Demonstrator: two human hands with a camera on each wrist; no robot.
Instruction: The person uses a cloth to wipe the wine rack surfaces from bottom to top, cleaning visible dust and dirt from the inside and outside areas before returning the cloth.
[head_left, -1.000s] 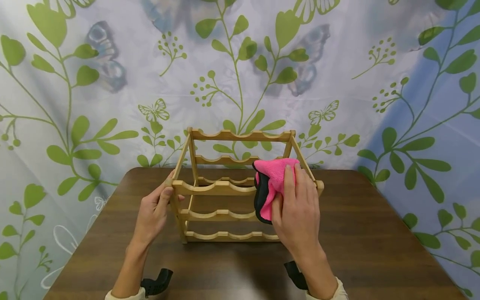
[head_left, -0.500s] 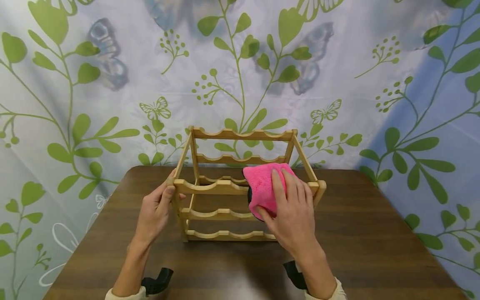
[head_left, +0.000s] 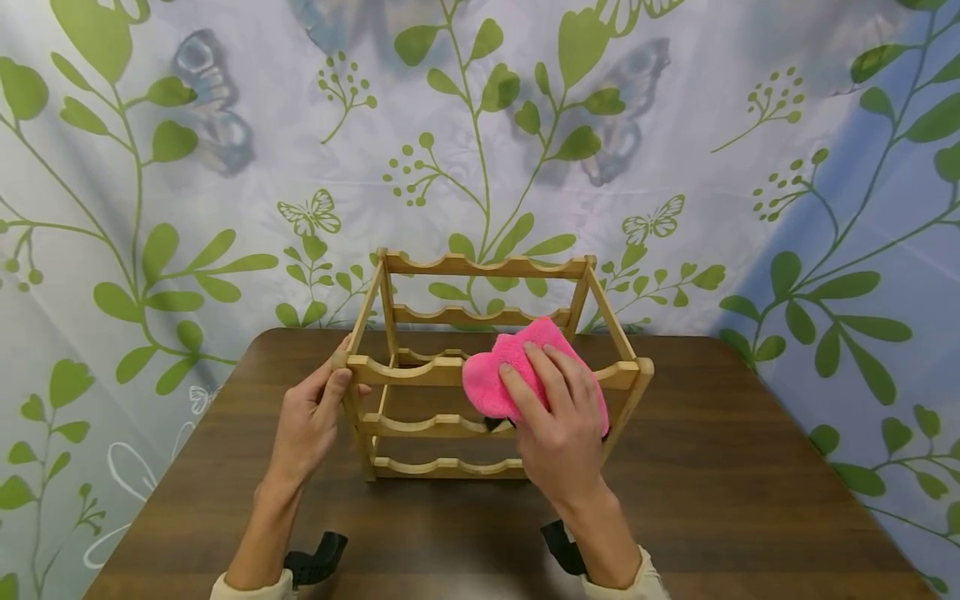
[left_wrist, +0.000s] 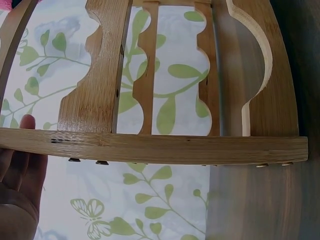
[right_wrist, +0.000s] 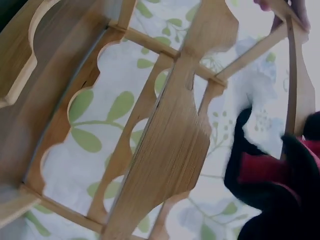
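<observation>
A light wooden rack [head_left: 435, 427] with scalloped rails, in the form of a wine rack, stands on the table. My left hand [head_left: 307, 417] grips its front left post near the top corner; in the left wrist view the fingers [left_wrist: 27, 170] lie by that post. A pink cloth [head_left: 501, 379] with black edging is in my right hand [head_left: 558, 425], pressed over the top front rail right of its middle. The right wrist view shows the cloth's dark edge [right_wrist: 260, 195] hanging by the rack. The right thumb is hidden behind the hand and cloth.
The rack stands on a brown wooden table [head_left: 720, 467]. Behind it hangs a white fabric backdrop [head_left: 480, 125] with green leaves and butterflies. Black wrist mounts [head_left: 315, 560] show beside both forearms.
My right hand has slid the pink cloth leftward along the top front rail, uncovering the right corner. The cloth's folds have shifted. My left hand keeps its grip on the post.
</observation>
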